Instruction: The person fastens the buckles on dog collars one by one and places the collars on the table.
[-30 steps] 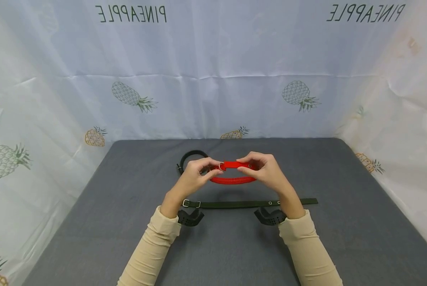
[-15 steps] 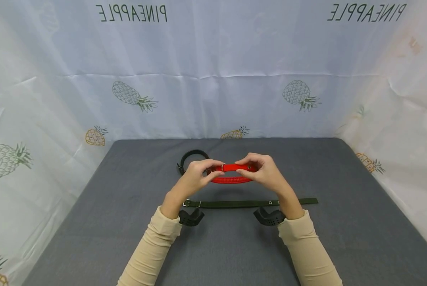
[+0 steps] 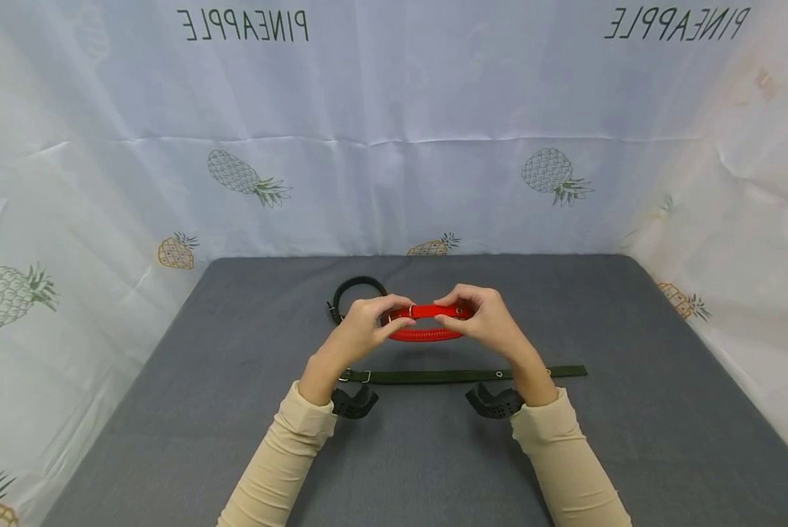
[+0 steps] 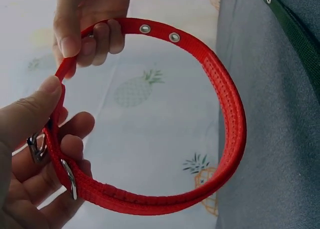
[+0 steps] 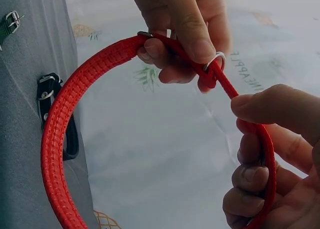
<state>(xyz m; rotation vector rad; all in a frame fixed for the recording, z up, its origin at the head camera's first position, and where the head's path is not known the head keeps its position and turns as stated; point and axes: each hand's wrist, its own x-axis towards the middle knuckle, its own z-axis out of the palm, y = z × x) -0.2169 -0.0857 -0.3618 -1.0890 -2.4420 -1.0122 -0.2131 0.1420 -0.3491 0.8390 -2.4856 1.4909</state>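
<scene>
Both hands hold a red collar [image 3: 425,335] above the table, bent into a loop. My left hand [image 3: 361,323] pinches it at the buckle end, thumb on the strap. In the left wrist view, the silver buckle [image 4: 36,148] and a metal D-ring [image 4: 70,179] show beside those fingers. My right hand [image 3: 488,316] pinches the strap between thumb and fingers a short way to the right. Metal eyelets [image 4: 174,37] line the strap past the right hand. The right wrist view shows the padded band [image 5: 52,149] curving round, with a silver loop [image 5: 220,61] at the left thumb.
On the grey table [image 3: 427,454], a dark green collar [image 3: 433,378] lies stretched out, nearer the person. A black collar [image 3: 361,279] lies coiled behind the left hand. Black wrist mounts [image 3: 354,403] hang under both wrists. A white curtain [image 3: 394,190] printed with pineapples stands behind.
The strap between the hands has dropped slightly and now runs straight into the metal loop by the left fingers. Both hands have sunk a little and drawn marginally closer, still pinching the collar.
</scene>
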